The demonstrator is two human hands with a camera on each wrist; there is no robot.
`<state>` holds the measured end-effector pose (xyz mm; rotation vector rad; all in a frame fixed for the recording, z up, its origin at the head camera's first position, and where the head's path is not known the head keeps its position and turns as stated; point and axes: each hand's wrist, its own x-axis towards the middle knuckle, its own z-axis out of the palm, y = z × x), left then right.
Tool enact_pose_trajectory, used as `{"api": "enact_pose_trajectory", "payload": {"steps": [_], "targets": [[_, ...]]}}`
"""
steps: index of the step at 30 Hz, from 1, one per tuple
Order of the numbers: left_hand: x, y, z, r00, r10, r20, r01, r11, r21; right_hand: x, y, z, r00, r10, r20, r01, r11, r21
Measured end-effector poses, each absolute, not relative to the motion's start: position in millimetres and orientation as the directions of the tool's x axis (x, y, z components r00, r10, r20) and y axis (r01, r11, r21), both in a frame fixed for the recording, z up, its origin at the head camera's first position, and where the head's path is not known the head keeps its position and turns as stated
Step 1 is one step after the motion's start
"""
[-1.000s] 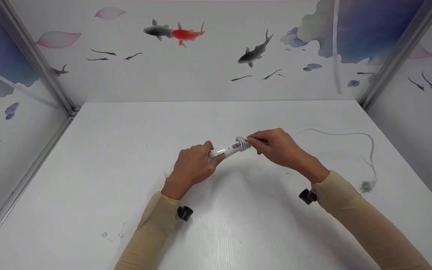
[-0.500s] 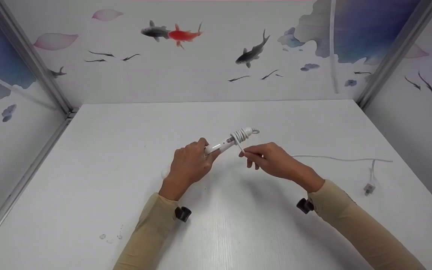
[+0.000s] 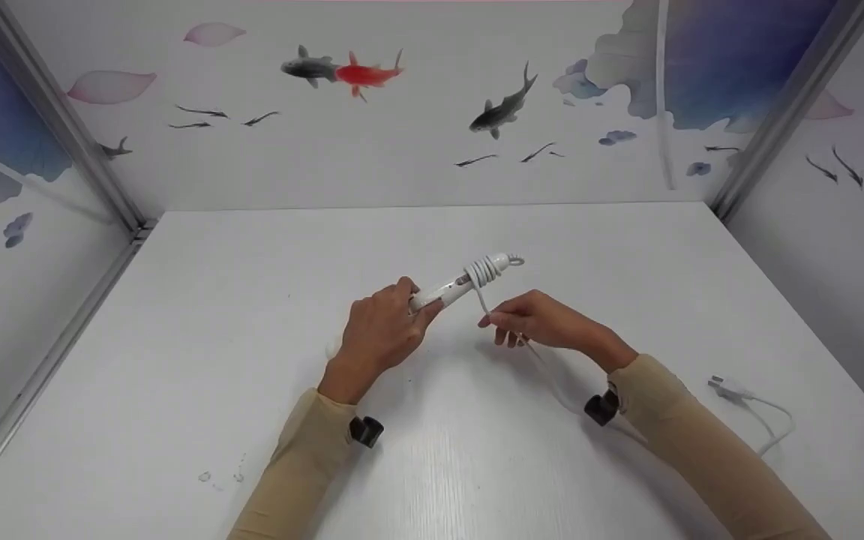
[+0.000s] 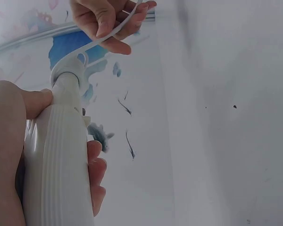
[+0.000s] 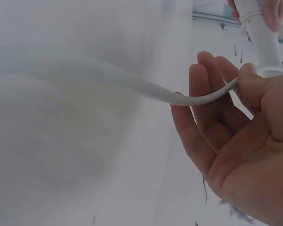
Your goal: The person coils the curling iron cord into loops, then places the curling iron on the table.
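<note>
cord (image 3: pixel 483 271) circles one end of a white appliance (image 3: pixel 439 295) in several turns as a person holds both over a white desk (image 3: pixel 432 465). the left hand (image 3: pixel 381 326) grips the appliance, its fingers (image 4: pixel 96 174) curled around the ribbed body, covering part of it; the wrapped end juts up and out beyond them, a small loop at its tip. just beside that end, the right hand (image 3: pixel 541 321) pinches the cord at the thumb, its other fingers (image 5: pixel 198 132) loosely bent and slightly apart. from those fingers, the free length runs back toward the person and passes beneath the right sleeve (image 3: pixel 709 435). a plug (image 3: pixel 732 390) lies on the desk, well apart from the right fingers and to their right.
</note>
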<state>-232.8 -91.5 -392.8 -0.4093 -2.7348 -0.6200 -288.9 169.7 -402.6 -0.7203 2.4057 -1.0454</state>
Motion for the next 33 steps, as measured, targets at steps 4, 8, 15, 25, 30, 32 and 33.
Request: {"api": "enact_pose_trajectory", "payload": {"steps": [4,8,15,25,30,32,33], "targets": [[-231.3,-92.8,-393.4,-0.9,0.204,0.385,0.363,0.839,0.404,-299.2,172.5,-408.8,-0.824,-0.509,-0.249,-0.156,0.626,-0.764],[-231.4,-92.9,-394.0,-0.89,0.217,0.4,0.389,0.82,0.42,-307.7,172.8,-411.3,-0.867,-0.388,-0.314,-0.017,0.652,-0.758],[-231.6,-94.7,-394.1,-0.878,0.236,0.416,0.413,0.813,0.411,-321.8,167.4,-407.4,-0.885,-0.316,-0.341,0.08,0.619,-0.782],[-230.5,-98.6,-388.7,-0.867,0.267,0.42,0.456,0.766,0.454,-341.1,167.1,-403.8,-0.88,-0.304,-0.364,0.199,0.46,-0.865],[-231.5,-99.3,-388.7,-0.862,0.363,0.355,0.492,0.769,0.408,-349.0,171.1,-395.1,-0.912,-0.264,-0.315,0.098,0.604,-0.791],[-231.5,-99.1,-389.1,-0.862,0.4,0.31,0.5,0.768,0.4,-351.7,170.7,-389.3,-0.912,-0.273,-0.307,0.046,0.675,-0.737],[-231.3,-98.8,-389.1,-0.864,0.414,0.285,0.501,0.766,0.403,-352.5,170.0,-385.7,-0.911,-0.278,-0.306,0.024,0.704,-0.71]]}}
